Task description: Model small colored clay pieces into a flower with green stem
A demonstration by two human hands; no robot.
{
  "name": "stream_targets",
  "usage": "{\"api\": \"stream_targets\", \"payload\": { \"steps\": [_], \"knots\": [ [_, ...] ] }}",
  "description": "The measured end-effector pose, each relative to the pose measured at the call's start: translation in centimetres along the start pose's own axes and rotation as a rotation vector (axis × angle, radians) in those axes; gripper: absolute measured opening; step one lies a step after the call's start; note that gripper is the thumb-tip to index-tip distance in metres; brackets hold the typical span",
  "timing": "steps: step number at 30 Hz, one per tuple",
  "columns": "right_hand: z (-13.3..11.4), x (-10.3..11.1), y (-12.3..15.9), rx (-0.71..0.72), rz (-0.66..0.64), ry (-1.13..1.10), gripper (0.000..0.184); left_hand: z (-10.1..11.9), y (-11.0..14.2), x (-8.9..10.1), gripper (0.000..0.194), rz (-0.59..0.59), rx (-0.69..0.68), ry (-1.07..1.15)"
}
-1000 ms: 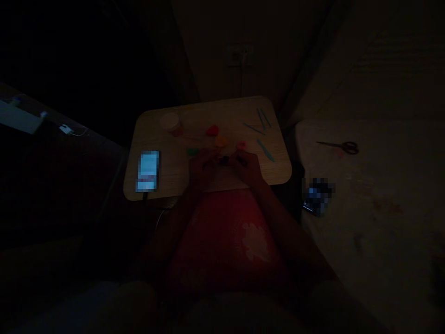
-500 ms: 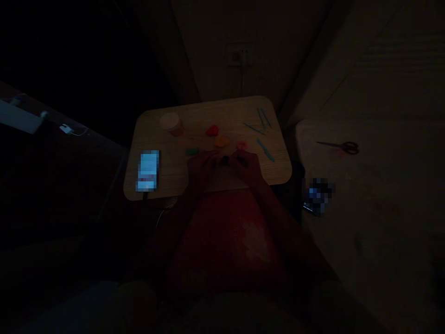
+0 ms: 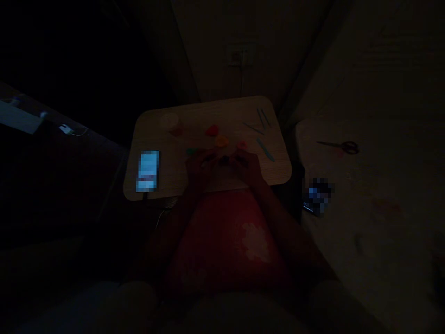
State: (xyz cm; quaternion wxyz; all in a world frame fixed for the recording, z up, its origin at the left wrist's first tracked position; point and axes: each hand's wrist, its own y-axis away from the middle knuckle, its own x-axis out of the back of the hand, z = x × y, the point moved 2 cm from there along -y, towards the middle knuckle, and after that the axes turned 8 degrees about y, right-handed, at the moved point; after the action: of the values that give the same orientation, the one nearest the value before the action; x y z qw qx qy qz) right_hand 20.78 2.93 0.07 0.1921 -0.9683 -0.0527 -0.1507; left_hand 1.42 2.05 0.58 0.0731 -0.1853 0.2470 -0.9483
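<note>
The scene is very dark. Between my two hands, close to the near edge of the small wooden table, is a small dark lump (image 3: 224, 160) that looks like modelling clay. My left hand (image 3: 199, 168) has its fingers curled and closed at the lump's left side. From the other side, the fingertips of my right hand (image 3: 249, 166) pinch it. Just beyond the hands lie an orange clay piece (image 3: 221, 141), a red clay piece (image 3: 212, 131) and a pink ring-like piece (image 3: 242, 145). A green piece (image 3: 191, 151) is partly covered by my left hand.
On the table (image 3: 205, 110) stand a pale-lidded tub (image 3: 169, 121) and a lit phone (image 3: 148, 170). Thin sticks (image 3: 260, 118) and a blue plastic knife (image 3: 265, 150) lie at the right. Scissors (image 3: 344, 147) rest on the pale surface beyond. A wall socket (image 3: 240, 54) is behind.
My left hand has shifted slightly left, its fingers more curled, and covers more of the green piece. More of the dark lump shows between the hands. The picture is a little darker.
</note>
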Motion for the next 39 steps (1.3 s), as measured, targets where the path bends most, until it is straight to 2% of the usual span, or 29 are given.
{"api": "stream_targets", "payload": {
  "steps": [3,7,13,15,24,31,39],
  "knots": [
    [-0.1,0.0,0.0,-0.009,0.0,0.0,0.026,0.1,0.1,-0.1,0.015,0.001,0.078,0.034],
    [-0.1,0.0,0.0,-0.02,0.019,0.004,0.025,0.7,0.0,-0.1,0.022,-0.04,0.056,0.024],
    [0.1,-0.1,0.1,-0.004,0.006,-0.005,0.025,0.6,0.2,0.2,0.06,-0.086,-0.033,0.002],
    [0.2,-0.1,0.1,-0.011,0.0,0.001,0.026,0.5,0.2,0.2,0.065,-0.079,-0.04,-0.003],
    [0.0,0.0,0.1,0.01,0.015,-0.006,0.027,0.2,-0.3,-0.2,0.042,-0.095,-0.06,0.059],
    [0.0,0.0,0.1,0.015,0.011,-0.023,0.026,-0.4,-0.1,-0.4,0.034,-0.102,-0.013,0.154],
    [0.1,-0.1,0.0,0.026,0.019,0.047,0.025,-0.3,0.2,-0.7,0.014,-0.036,0.059,0.162]
  ]
}}
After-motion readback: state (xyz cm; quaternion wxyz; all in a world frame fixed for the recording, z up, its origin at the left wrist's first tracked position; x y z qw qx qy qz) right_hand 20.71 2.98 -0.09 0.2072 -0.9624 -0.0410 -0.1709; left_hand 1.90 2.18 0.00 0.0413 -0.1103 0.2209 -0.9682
